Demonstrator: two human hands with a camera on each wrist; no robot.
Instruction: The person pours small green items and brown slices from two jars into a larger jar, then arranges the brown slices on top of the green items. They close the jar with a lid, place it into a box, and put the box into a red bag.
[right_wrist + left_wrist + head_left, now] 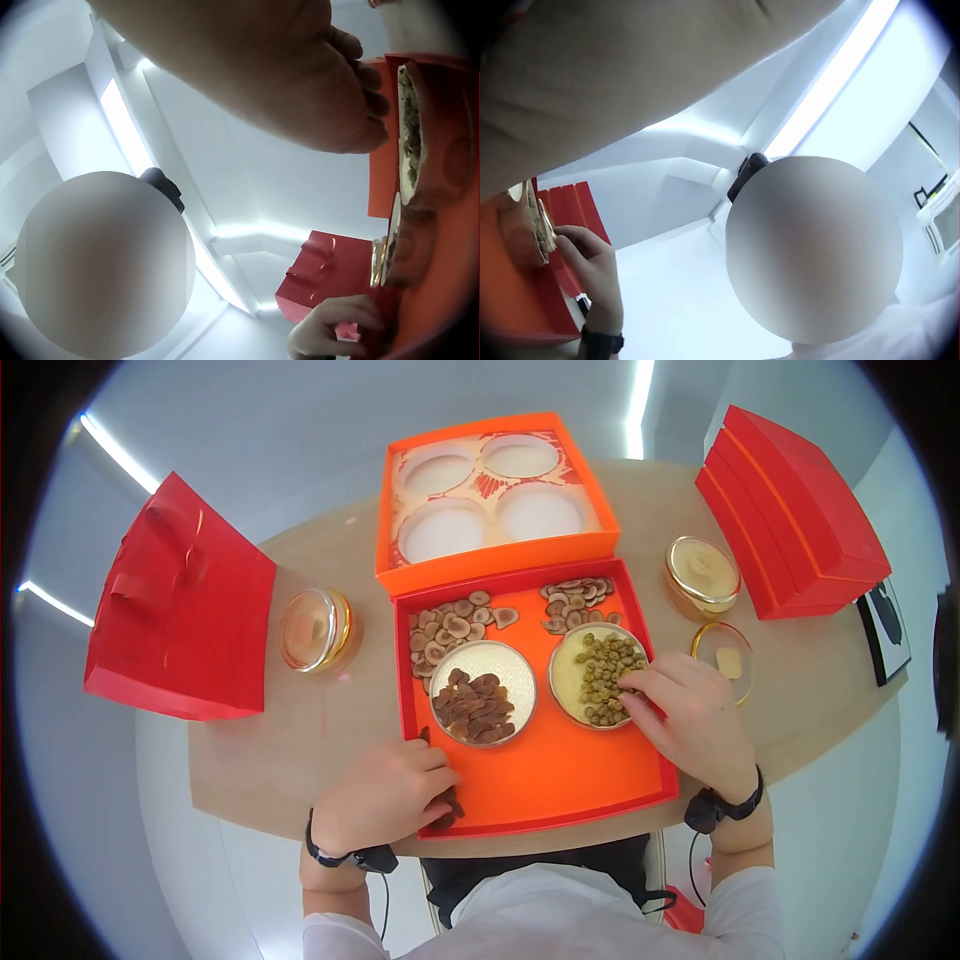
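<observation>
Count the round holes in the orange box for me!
4 in the orange box: far left hole, far right hole, near left hole, near right hole. None looks hidden.

A tan table [265, 760] carries a red bag [190, 620], jars [320, 630], red boxes [790, 520] and an orange-sided box [500, 559].

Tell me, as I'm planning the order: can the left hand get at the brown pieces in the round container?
Probably yes. The left hand is close by at the box's left side, the container looks uncovered, and the right hand is off at the green pieces.
</observation>
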